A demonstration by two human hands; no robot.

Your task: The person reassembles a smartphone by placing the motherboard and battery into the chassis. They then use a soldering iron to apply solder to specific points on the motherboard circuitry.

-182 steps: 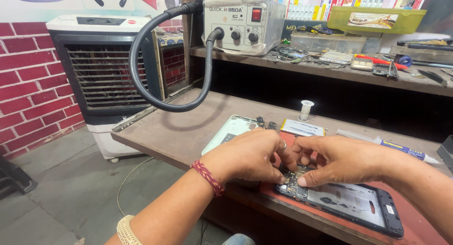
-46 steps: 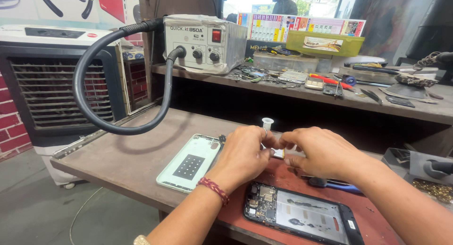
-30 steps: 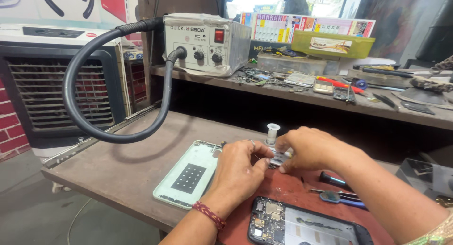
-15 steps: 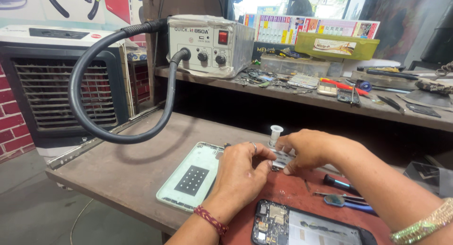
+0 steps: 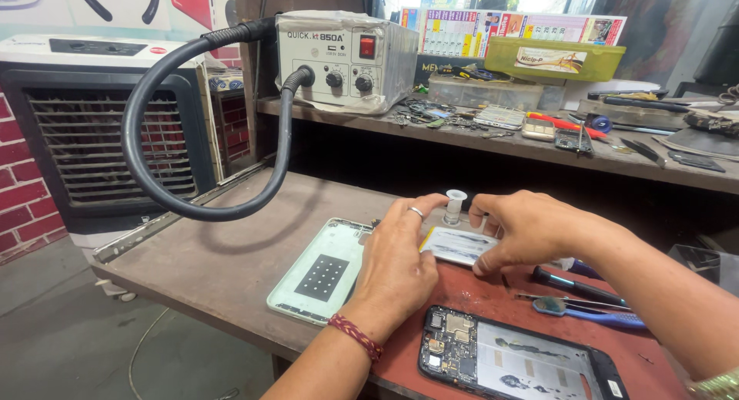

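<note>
Pinching the thin white plate [image 5: 459, 245] by its edges, my left hand [image 5: 398, 263] and right hand [image 5: 531, 229] gripped lightly. It looked light, stiff and easily cracked.

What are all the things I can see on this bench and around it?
Flat silvery part: one, pinched between both hands.
Phone back cover: one, pale green, under left hand.
Opened phone: one, black, front edge.
Small vial: one, clear, behind the hands.
Screwdrivers: two, blue-handled, right.
Hot-air station: one, grey, shelf, black hose.
Air cooler: one, white, left.
Green box: one, shelf.
Left hand: ring, red thread bracelet.
Right hand: on the part's right edge.
</note>
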